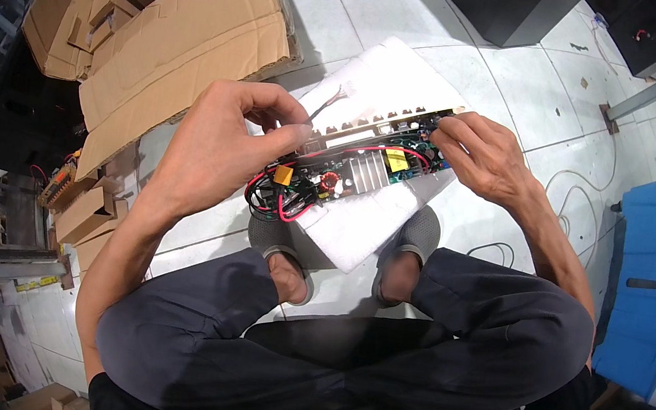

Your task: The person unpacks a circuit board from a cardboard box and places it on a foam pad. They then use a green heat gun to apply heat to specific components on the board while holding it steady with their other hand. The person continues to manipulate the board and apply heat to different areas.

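Note:
A long circuit board assembly (369, 164) with a metal heatsink, a yellow-wrapped part and red and black wires rests across a white foam block (348, 238). My left hand (221, 145) is closed at the board's left end, thumb and fingers pinching a thin dark cable (326, 105) whose loose, frayed-looking end points up and away from me. At the far right end, the bent fingers of my right hand (481, 156) close on the board's edge; the fingertips are partly hidden. A bundle of black and red wires (269, 196) hangs off the board's left end below my left hand.
Cardboard sheets (191, 37) and several small cartons lie at the upper left. Black cabinets (505, 10) stand on the tiled floor at the back. To the right are a blue and white plastic case (646, 281) and a loose pale cable (577, 202). My slippered feet flank the foam.

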Action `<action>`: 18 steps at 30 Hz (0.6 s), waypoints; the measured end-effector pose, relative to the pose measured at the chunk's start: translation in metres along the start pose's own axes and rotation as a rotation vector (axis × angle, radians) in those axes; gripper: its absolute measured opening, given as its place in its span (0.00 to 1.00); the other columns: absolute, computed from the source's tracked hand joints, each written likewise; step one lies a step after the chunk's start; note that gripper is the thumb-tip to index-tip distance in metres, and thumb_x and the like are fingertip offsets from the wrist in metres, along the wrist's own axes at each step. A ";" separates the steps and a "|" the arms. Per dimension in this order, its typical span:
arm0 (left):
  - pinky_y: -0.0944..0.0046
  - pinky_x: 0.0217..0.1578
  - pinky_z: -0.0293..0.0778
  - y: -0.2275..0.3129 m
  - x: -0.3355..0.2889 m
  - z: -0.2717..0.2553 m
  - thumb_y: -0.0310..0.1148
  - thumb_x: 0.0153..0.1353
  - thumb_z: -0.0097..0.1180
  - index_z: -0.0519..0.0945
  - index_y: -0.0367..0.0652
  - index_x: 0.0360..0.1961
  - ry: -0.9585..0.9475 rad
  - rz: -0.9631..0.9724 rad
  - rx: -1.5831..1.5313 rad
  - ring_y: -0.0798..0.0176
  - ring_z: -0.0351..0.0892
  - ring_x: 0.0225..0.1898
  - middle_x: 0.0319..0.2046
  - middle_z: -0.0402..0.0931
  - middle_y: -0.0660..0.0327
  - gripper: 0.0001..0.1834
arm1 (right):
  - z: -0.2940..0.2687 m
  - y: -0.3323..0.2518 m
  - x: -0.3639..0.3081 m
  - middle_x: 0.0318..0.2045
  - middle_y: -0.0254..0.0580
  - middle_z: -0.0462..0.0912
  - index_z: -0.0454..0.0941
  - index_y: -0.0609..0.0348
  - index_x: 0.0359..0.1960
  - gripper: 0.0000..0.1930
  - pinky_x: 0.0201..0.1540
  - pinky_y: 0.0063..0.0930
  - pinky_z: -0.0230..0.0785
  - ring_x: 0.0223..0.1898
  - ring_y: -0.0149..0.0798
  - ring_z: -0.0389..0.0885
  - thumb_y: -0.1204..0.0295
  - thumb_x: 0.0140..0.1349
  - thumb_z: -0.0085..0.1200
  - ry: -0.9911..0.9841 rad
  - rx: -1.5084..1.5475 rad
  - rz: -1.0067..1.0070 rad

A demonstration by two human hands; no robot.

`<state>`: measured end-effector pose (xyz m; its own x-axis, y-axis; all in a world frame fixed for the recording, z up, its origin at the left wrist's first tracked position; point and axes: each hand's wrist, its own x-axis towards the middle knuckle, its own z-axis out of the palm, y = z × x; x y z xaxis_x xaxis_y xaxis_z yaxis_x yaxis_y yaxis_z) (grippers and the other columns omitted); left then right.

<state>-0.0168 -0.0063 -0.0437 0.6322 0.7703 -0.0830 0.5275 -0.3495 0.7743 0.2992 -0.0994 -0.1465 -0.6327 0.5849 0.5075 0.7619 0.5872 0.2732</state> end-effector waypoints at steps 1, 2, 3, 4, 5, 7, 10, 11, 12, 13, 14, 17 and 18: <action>0.69 0.40 0.74 -0.001 0.000 0.000 0.32 0.60 0.64 0.84 0.31 0.37 0.000 0.004 -0.001 0.72 0.79 0.36 0.31 0.83 0.61 0.12 | 0.001 0.000 -0.001 0.40 0.38 0.79 0.81 0.62 0.41 0.14 0.38 0.27 0.80 0.42 0.36 0.80 0.75 0.51 0.63 0.013 0.012 0.011; 0.69 0.40 0.74 -0.001 0.001 0.000 0.32 0.60 0.64 0.84 0.31 0.37 -0.001 0.008 -0.003 0.72 0.80 0.36 0.31 0.83 0.61 0.12 | 0.002 0.000 -0.001 0.40 0.39 0.79 0.80 0.63 0.41 0.14 0.38 0.27 0.80 0.42 0.37 0.80 0.76 0.51 0.62 0.026 0.024 0.021; 0.67 0.41 0.74 -0.001 0.000 0.001 0.32 0.59 0.63 0.85 0.32 0.36 0.013 0.014 -0.009 0.70 0.80 0.35 0.30 0.84 0.60 0.12 | 0.003 -0.001 -0.001 0.40 0.40 0.80 0.80 0.63 0.41 0.14 0.39 0.28 0.80 0.42 0.37 0.80 0.76 0.51 0.62 0.042 0.039 0.032; 0.66 0.41 0.74 -0.001 0.000 0.002 0.32 0.58 0.62 0.85 0.32 0.35 0.026 0.020 -0.015 0.68 0.80 0.35 0.30 0.84 0.60 0.11 | 0.005 -0.001 -0.001 0.39 0.41 0.80 0.79 0.63 0.41 0.13 0.39 0.29 0.80 0.41 0.38 0.80 0.76 0.51 0.62 0.058 0.048 0.040; 0.64 0.42 0.74 -0.001 -0.001 0.003 0.32 0.57 0.61 0.85 0.33 0.34 0.039 0.026 -0.022 0.67 0.80 0.34 0.29 0.85 0.59 0.11 | 0.006 -0.001 0.000 0.39 0.41 0.80 0.79 0.64 0.40 0.13 0.39 0.30 0.79 0.41 0.38 0.80 0.77 0.51 0.62 0.073 0.056 0.048; 0.64 0.42 0.74 0.001 -0.001 0.003 0.32 0.56 0.61 0.85 0.33 0.34 0.038 0.010 -0.025 0.67 0.80 0.34 0.29 0.85 0.59 0.11 | 0.008 -0.002 -0.001 0.39 0.43 0.80 0.78 0.64 0.39 0.12 0.38 0.31 0.78 0.40 0.39 0.80 0.77 0.51 0.61 0.090 0.087 0.078; 0.64 0.43 0.74 0.001 -0.001 0.003 0.32 0.56 0.61 0.85 0.33 0.34 0.035 -0.004 -0.023 0.67 0.80 0.35 0.29 0.85 0.59 0.11 | 0.012 -0.006 0.000 0.38 0.44 0.79 0.77 0.64 0.37 0.11 0.37 0.32 0.77 0.39 0.40 0.80 0.79 0.51 0.61 0.100 0.152 0.135; 0.64 0.43 0.74 0.001 -0.002 0.003 0.32 0.56 0.61 0.85 0.33 0.34 0.034 -0.007 -0.022 0.67 0.80 0.35 0.29 0.85 0.59 0.11 | 0.013 -0.006 0.000 0.38 0.44 0.79 0.77 0.64 0.37 0.11 0.36 0.32 0.76 0.39 0.41 0.79 0.79 0.51 0.62 0.100 0.166 0.149; 0.66 0.41 0.74 0.001 -0.001 0.002 0.32 0.57 0.62 0.85 0.33 0.35 0.021 -0.011 -0.013 0.68 0.80 0.35 0.30 0.84 0.60 0.11 | 0.013 -0.006 0.000 0.37 0.44 0.79 0.76 0.64 0.37 0.12 0.36 0.32 0.76 0.39 0.41 0.79 0.80 0.50 0.62 0.098 0.176 0.165; 0.68 0.40 0.74 0.000 0.000 0.001 0.32 0.59 0.63 0.85 0.32 0.36 0.008 -0.014 -0.005 0.70 0.80 0.35 0.30 0.84 0.60 0.12 | 0.012 -0.006 0.000 0.37 0.44 0.79 0.76 0.63 0.37 0.12 0.35 0.33 0.75 0.39 0.41 0.79 0.81 0.50 0.63 0.122 0.190 0.186; 0.69 0.39 0.74 -0.001 0.000 0.001 0.32 0.60 0.64 0.84 0.32 0.37 -0.006 -0.016 0.004 0.72 0.79 0.36 0.31 0.83 0.61 0.12 | 0.010 -0.006 0.001 0.37 0.44 0.79 0.76 0.63 0.37 0.13 0.35 0.33 0.75 0.38 0.41 0.79 0.82 0.50 0.63 0.146 0.204 0.208; 0.65 0.43 0.74 0.001 0.000 0.004 0.31 0.56 0.61 0.85 0.33 0.34 0.030 0.009 -0.023 0.67 0.81 0.35 0.29 0.85 0.58 0.11 | 0.001 0.002 0.001 0.38 0.44 0.78 0.75 0.63 0.38 0.13 0.35 0.33 0.75 0.38 0.42 0.79 0.84 0.51 0.64 0.177 0.201 0.289; 0.65 0.43 0.74 0.002 0.000 0.004 0.31 0.56 0.61 0.85 0.33 0.34 0.024 -0.010 -0.026 0.67 0.81 0.35 0.29 0.85 0.58 0.11 | -0.003 0.005 0.000 0.38 0.45 0.77 0.75 0.64 0.38 0.13 0.35 0.33 0.74 0.38 0.42 0.79 0.84 0.52 0.64 0.179 0.191 0.320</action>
<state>-0.0136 -0.0088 -0.0447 0.6134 0.7861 -0.0758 0.5185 -0.3285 0.7895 0.3038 -0.0981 -0.1427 -0.3210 0.6586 0.6806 0.8663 0.4946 -0.0701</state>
